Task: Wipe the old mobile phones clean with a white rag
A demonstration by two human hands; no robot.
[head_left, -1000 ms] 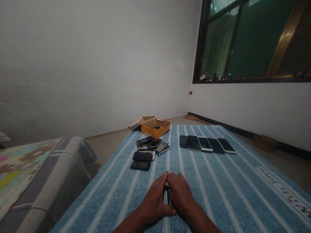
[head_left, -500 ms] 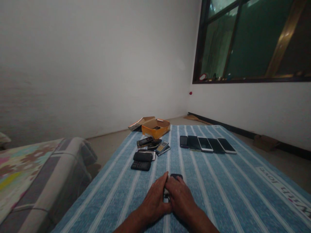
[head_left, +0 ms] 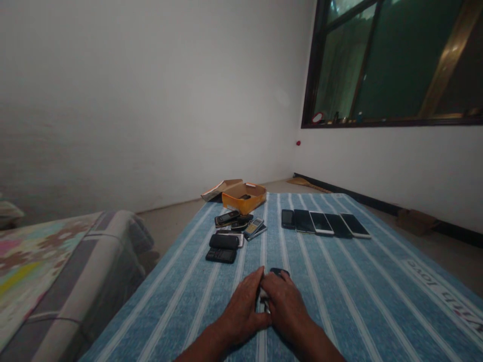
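We see the right hand (head_left: 287, 302) gripping a dark phone (head_left: 279, 272) above the striped cloth (head_left: 350, 296), left hand (head_left: 246, 307) cupped alongside (its grip, can't tell). Probably light, stiff, slick, screen fragile; side edges suit holding.

Big pale wall (head_left: 151, 90) at back, gray smudges low on left. Pale right wall (head_left: 362, 161), dark strip (head_left: 460, 234) along bottom. Up high there, wide window (head_left: 400, 65): dark frame, greenish glass, shiny brown post. Small things (head_left: 317, 117) on sill. Little red spot (head_left: 298, 143) just under window corner. Dull floor (head_left: 177, 216), brown cardboard (head_left: 415, 221) near right wall. Long table (head_left: 350, 286) in blue cloth (head_left: 169, 294), white stripes. At left, gray-and-white cover (head_left: 109, 251), bright flowered sheet (head_left: 33, 261) on top. Dim light all over.
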